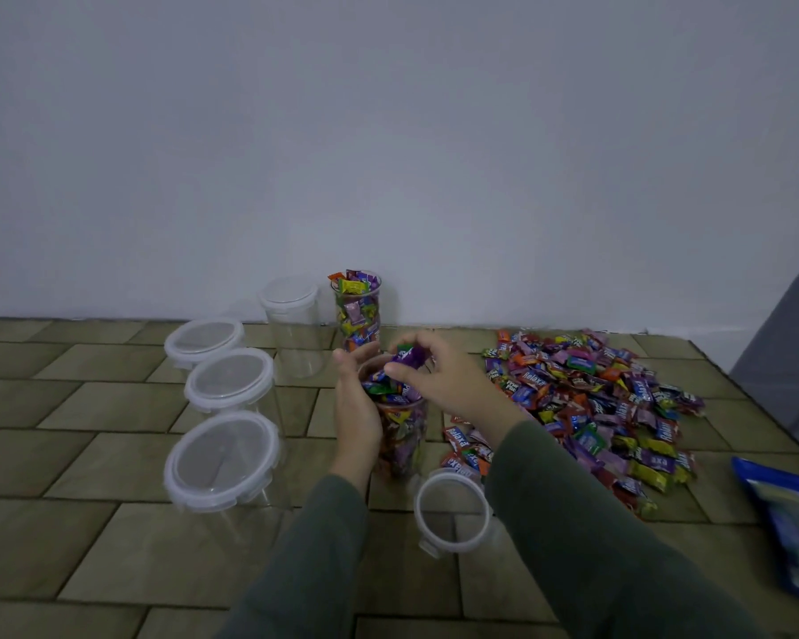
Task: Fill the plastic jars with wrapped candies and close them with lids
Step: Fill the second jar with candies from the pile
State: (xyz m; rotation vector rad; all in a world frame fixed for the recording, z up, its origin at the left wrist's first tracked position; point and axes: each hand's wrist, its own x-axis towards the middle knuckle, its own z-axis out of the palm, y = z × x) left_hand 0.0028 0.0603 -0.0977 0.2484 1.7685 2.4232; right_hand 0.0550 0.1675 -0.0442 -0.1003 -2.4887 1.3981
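A clear plastic jar [404, 435], nearly full of wrapped candies, stands on the floor in the middle. My left hand [354, 408] grips its left side near the rim. My right hand [439, 375] pinches a purple wrapped candy [409, 357] just above the jar's mouth. A second jar [357, 311], heaped with candies and without a lid, stands behind by the wall. A loose lid [453, 511] lies in front of the held jar. A big pile of wrapped candies [591, 403] spreads to the right.
Three empty lidded jars [224, 458] stand in a row on the left, and another empty lidded jar [291, 325] is near the wall. A blue candy bag [789, 514] lies at the right edge. Tiled floor runs to a white wall.
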